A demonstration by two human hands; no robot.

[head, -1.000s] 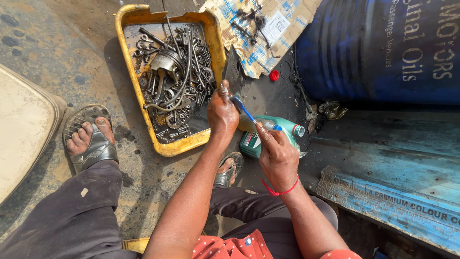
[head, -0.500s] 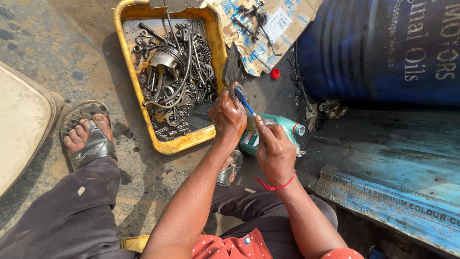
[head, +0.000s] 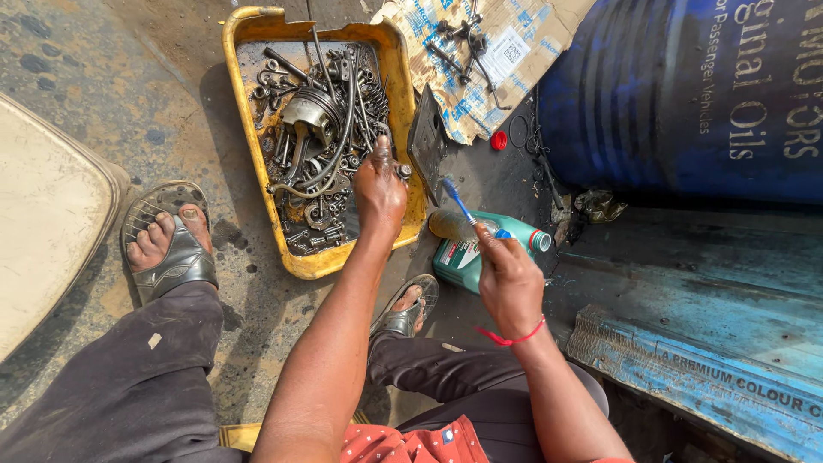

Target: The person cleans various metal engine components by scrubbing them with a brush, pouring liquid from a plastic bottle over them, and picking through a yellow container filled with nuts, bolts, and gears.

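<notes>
The right hand [head: 507, 276] has its grip closed around the handle of a blue toothbrush [head: 457, 200], bristle end pointing up and away, held just above a green oil bottle [head: 480, 253] that lies on its side on the ground. The left hand [head: 380, 190] is closed on a small dark metal part [head: 399, 171], pinched between the fingertips right over the near right edge of the yellow tray [head: 405, 103]. The two hands are close to each other but apart, with a strip of bare oily ground between them.

The tray sits on the concrete floor [head: 103, 94] and is crowded with greasy engine pieces: a piston [head: 313, 110], springs, bolts, washers and bent rods lying in a dark film of oil. Its right wall comes just beside a sheet of torn cardboard [head: 480, 64] carrying a few more metal bits. A big blue drum [head: 686, 94] closes off the right side, with a blue painted board [head: 686, 351] below it. A red cap [head: 498, 141] lies on the ground between cardboard and drum.

To the left the floor opens out, broken only by a sandalled foot [head: 167, 244] and a pale cushion [head: 43, 223] at the edge of view.
</notes>
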